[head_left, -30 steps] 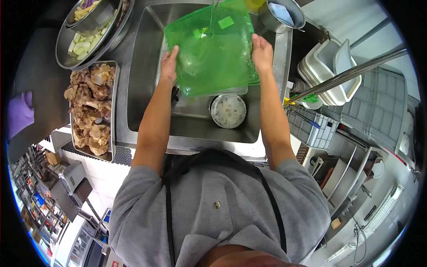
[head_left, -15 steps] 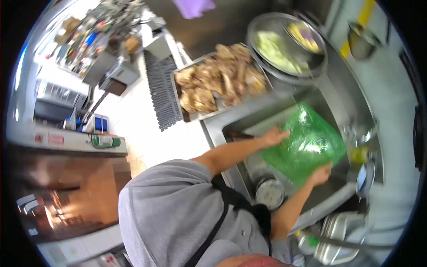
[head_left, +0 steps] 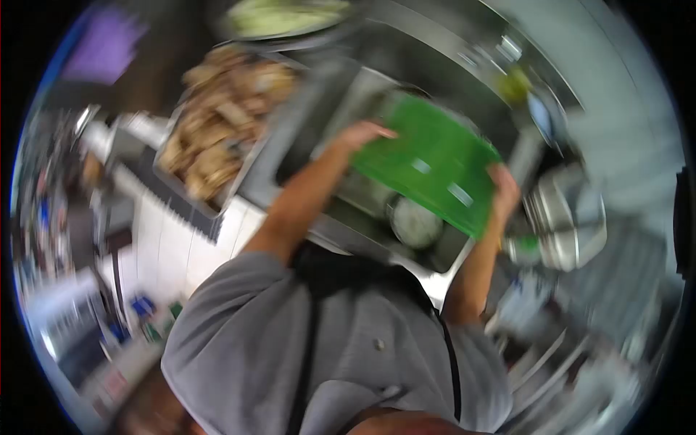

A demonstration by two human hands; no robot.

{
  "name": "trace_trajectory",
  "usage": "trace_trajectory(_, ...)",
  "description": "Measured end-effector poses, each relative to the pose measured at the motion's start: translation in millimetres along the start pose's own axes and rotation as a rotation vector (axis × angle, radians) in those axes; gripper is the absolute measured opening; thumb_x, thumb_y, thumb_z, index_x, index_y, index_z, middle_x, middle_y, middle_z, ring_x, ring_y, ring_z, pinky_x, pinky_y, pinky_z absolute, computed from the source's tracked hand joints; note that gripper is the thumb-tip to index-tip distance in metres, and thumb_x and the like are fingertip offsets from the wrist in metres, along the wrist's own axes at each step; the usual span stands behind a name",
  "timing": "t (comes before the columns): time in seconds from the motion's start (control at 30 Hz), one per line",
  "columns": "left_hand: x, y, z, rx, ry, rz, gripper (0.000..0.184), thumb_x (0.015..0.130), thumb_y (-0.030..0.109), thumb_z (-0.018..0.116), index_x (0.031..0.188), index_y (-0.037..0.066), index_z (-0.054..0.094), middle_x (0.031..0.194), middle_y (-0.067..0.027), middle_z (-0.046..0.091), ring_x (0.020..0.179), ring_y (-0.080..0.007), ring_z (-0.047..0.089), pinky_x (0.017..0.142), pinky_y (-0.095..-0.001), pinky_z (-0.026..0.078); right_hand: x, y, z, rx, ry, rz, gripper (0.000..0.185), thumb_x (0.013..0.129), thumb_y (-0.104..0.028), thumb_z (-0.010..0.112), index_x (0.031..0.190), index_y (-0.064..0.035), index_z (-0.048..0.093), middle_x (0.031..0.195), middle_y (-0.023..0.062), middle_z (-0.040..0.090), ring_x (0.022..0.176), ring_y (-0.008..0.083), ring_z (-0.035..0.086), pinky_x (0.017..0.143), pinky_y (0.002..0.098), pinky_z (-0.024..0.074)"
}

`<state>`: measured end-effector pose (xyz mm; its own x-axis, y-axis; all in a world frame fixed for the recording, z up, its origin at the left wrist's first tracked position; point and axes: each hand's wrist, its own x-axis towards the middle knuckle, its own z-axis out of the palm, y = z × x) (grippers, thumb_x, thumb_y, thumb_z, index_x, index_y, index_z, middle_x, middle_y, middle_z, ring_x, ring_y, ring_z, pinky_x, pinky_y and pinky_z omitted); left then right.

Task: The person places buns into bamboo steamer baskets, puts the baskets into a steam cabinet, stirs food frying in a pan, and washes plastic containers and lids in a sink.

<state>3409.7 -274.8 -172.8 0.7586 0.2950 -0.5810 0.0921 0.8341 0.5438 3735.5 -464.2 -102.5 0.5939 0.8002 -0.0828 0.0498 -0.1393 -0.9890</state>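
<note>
A green sheet-like slab [head_left: 435, 163] is held over the metal sink [head_left: 351, 228], tilted, with small bright reflections on it. My left hand [head_left: 365, 135] grips its left edge. On the opposite edge, my right hand [head_left: 503, 190] is closed round the slab. Below the slab, a round pale-topped container [head_left: 415, 222] sits in the sink, partly covered by the green edge. Motion smears the whole view, so finger detail is soft.
Left of the sink lies a tray of meaty bones [head_left: 217, 123]. Behind it is a bowl of pale green pieces [head_left: 286, 16]. White containers [head_left: 569, 217] stand at the right, and a metal pot [head_left: 547, 119] is at the back right.
The view has swung round. The green slab, upright under the tap a second ago, is now away from the water stream and tilted differently, still between both hands.
</note>
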Motion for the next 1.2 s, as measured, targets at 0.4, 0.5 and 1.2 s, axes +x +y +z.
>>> trace_trajectory(0.4,-2.5,-10.8,51.8,-0.208,0.127,0.36,0.039,0.091,0.013,0.065,0.129,0.011,0.055,0.113,-0.0055,0.065,0.097,-0.0191,0.065,0.083,-0.0381,0.055,19.5,30.7,187.8,-0.899,-0.249,-0.472,0.069,0.099,-0.05,0.034,0.152,-0.0077,0.02,0.159,0.0197,0.011,0.147,0.031,0.011,0.119,0.0461,0.0082)
trace_trajectory(0.5,-12.8,-11.9,31.6,-0.199,0.122,0.479,0.045,0.093,0.015,0.063,0.135,0.01,0.048,0.117,-0.0051,0.063,0.101,-0.0159,0.063,0.084,-0.035,0.055,21.7,34.5,170.7,-0.937,-0.375,-0.512,0.066,0.1,-0.048,0.034,0.152,-0.0094,0.022,0.158,0.0192,0.013,0.147,0.0326,0.011,0.118,0.0493,0.0078)
trace_trajectory(1.2,-426.3,-10.0,-22.8,-0.003,1.28,0.966,0.038,0.091,0.006,0.058,0.129,0.002,0.053,0.117,-0.0094,0.063,0.107,-0.0204,0.06,0.09,-0.0367,0.051,-6.3,203.3,83.7,-1.089,-0.078,0.423,0.068,0.085,-0.045,0.062,0.128,0.0061,0.05,0.128,0.0311,0.049,0.121,0.044,0.046,0.105,0.0495,0.0346)
